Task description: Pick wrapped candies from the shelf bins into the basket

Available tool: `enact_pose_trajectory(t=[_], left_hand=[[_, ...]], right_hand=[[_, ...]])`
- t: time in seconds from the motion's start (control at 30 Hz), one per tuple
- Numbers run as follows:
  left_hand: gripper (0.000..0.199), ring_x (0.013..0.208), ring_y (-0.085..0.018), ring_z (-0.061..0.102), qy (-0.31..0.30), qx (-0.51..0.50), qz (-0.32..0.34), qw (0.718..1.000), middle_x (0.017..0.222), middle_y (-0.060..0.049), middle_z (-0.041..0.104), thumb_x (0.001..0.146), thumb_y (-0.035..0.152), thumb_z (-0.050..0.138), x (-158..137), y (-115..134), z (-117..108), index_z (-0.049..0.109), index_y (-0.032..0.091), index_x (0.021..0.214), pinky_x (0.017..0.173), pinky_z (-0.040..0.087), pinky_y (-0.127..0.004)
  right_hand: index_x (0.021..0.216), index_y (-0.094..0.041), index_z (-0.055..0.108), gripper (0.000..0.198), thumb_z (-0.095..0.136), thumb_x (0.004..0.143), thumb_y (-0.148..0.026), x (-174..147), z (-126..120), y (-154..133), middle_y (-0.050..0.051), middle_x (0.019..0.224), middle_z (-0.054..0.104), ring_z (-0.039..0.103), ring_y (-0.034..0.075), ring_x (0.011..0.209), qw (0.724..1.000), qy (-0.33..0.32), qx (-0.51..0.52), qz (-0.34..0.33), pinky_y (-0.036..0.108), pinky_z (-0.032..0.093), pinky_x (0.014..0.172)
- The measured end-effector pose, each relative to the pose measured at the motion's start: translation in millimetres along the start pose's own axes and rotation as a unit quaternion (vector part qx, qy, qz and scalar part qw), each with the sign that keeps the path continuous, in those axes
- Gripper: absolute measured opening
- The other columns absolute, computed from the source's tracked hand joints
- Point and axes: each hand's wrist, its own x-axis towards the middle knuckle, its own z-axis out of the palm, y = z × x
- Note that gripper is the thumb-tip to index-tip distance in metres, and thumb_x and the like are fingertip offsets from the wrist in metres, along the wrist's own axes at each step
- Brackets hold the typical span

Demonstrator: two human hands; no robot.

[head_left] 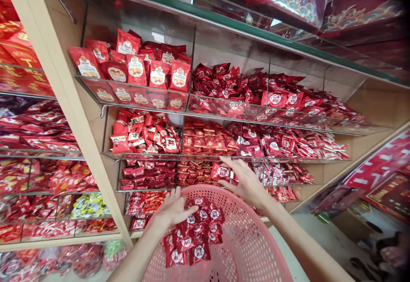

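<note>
A pink perforated plastic basket [256, 235] stands before me, with a pile of red snack packets [199, 252] with white round labels inside it. My left hand [174, 210] is over the basket's left rim, fingers spread and thumb stretched above the packets; rim contact cannot be made out. My right hand [245, 181] is above the far right rim by the shelf, thumb and fingers apart. A matching red packet [221, 171] shows in the gap between its thumb and index finger; whether they touch it is unclear.
Tilted clear shelf bins [144, 98] rise ahead, full of red packets, some with cookie pictures [136, 69]. A wooden upright [68, 115] separates another rack on the left, with yellow sweets [91, 205]. A glass shelf edge [224, 21] runs overhead. Bagged goods [88, 260] lie low left.
</note>
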Motion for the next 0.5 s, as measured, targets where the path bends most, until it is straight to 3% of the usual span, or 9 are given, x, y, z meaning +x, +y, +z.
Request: enact_pose_trajectory(t=[0.17, 0.27, 0.4, 0.5], left_hand=[[0.094, 0.132, -0.042, 0.025, -0.003, 0.015, -0.004, 1.000, 0.140, -0.023, 0.034, 0.069, 0.081, 0.018, 0, 2, -3, 0.061, 0.008, 0.111, 0.107, 0.022, -0.051], [0.092, 0.128, -0.041, 0.032, 0.006, 0.021, 0.003, 1.000, 0.133, -0.023, 0.042, 0.069, 0.081, 0.017, 0, 2, -3, 0.062, 0.010, 0.107, 0.104, 0.027, -0.052], [0.089, 0.126, -0.040, 0.035, 0.006, 0.024, 0.008, 1.000, 0.133, -0.021, 0.042, 0.071, 0.079, 0.017, 0, 2, -1, 0.061, 0.012, 0.109, 0.103, 0.027, -0.051], [0.085, 0.124, -0.039, 0.037, 0.009, 0.024, 0.008, 1.000, 0.131, -0.019, 0.043, 0.072, 0.078, 0.019, -1, 1, 0, 0.061, 0.013, 0.108, 0.102, 0.028, -0.050]], right_hand=[[0.139, -0.024, 0.029, 0.060, 0.053, 0.085, -0.037, -15, 18, -1, 0.009, 0.119, 0.057, 0.052, 0.023, 0.104, 0.999, -0.042, 0.025, 0.005, 0.043, 0.044, 0.090], [0.136, -0.025, 0.033, 0.056, 0.052, 0.086, -0.039, -36, 43, -8, 0.008, 0.124, 0.054, 0.051, 0.023, 0.109, 0.990, -0.137, 0.038, 0.000, 0.043, 0.040, 0.095], [0.130, -0.022, 0.042, 0.053, 0.057, 0.082, -0.039, -72, 83, -22, 0.008, 0.115, 0.059, 0.053, 0.024, 0.105, 0.957, -0.287, 0.040, -0.021, 0.039, 0.042, 0.091], [0.120, -0.021, 0.049, 0.046, 0.060, 0.079, -0.039, -93, 105, -33, 0.007, 0.107, 0.062, 0.055, 0.023, 0.100, 0.936, -0.346, 0.046, -0.047, 0.036, 0.042, 0.087]])
